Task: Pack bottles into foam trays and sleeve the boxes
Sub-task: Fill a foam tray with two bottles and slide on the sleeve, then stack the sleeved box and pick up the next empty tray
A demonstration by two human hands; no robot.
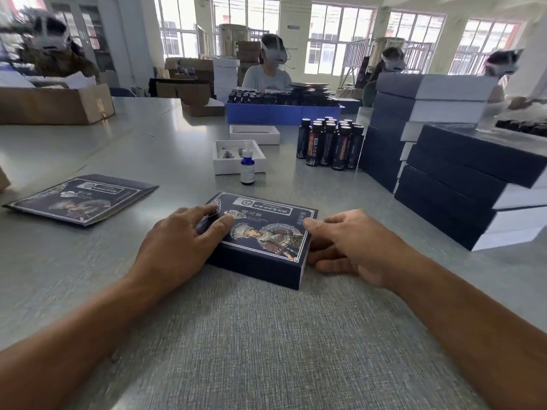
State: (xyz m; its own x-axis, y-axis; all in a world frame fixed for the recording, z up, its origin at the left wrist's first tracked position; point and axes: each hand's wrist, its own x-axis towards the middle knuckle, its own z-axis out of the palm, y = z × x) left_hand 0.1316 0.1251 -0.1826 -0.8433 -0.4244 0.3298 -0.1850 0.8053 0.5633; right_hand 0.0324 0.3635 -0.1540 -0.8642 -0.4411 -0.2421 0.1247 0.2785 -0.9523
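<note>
Sleeved box (268, 238) on the table (266, 335) — both hands (177, 244) touch it.

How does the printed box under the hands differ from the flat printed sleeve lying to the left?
1. The printed box stands full and thick, with side walls showing; the flat sleeve lies collapsed, thin as a sheet.
2. The left hand rests on the box and the right hand is at its right end; nothing touches the sleeve.
3. The box sits in front of the person; the sleeve lies off to the left.

Both are dark blue with the same figure artwork, lying on the grey table.
</note>
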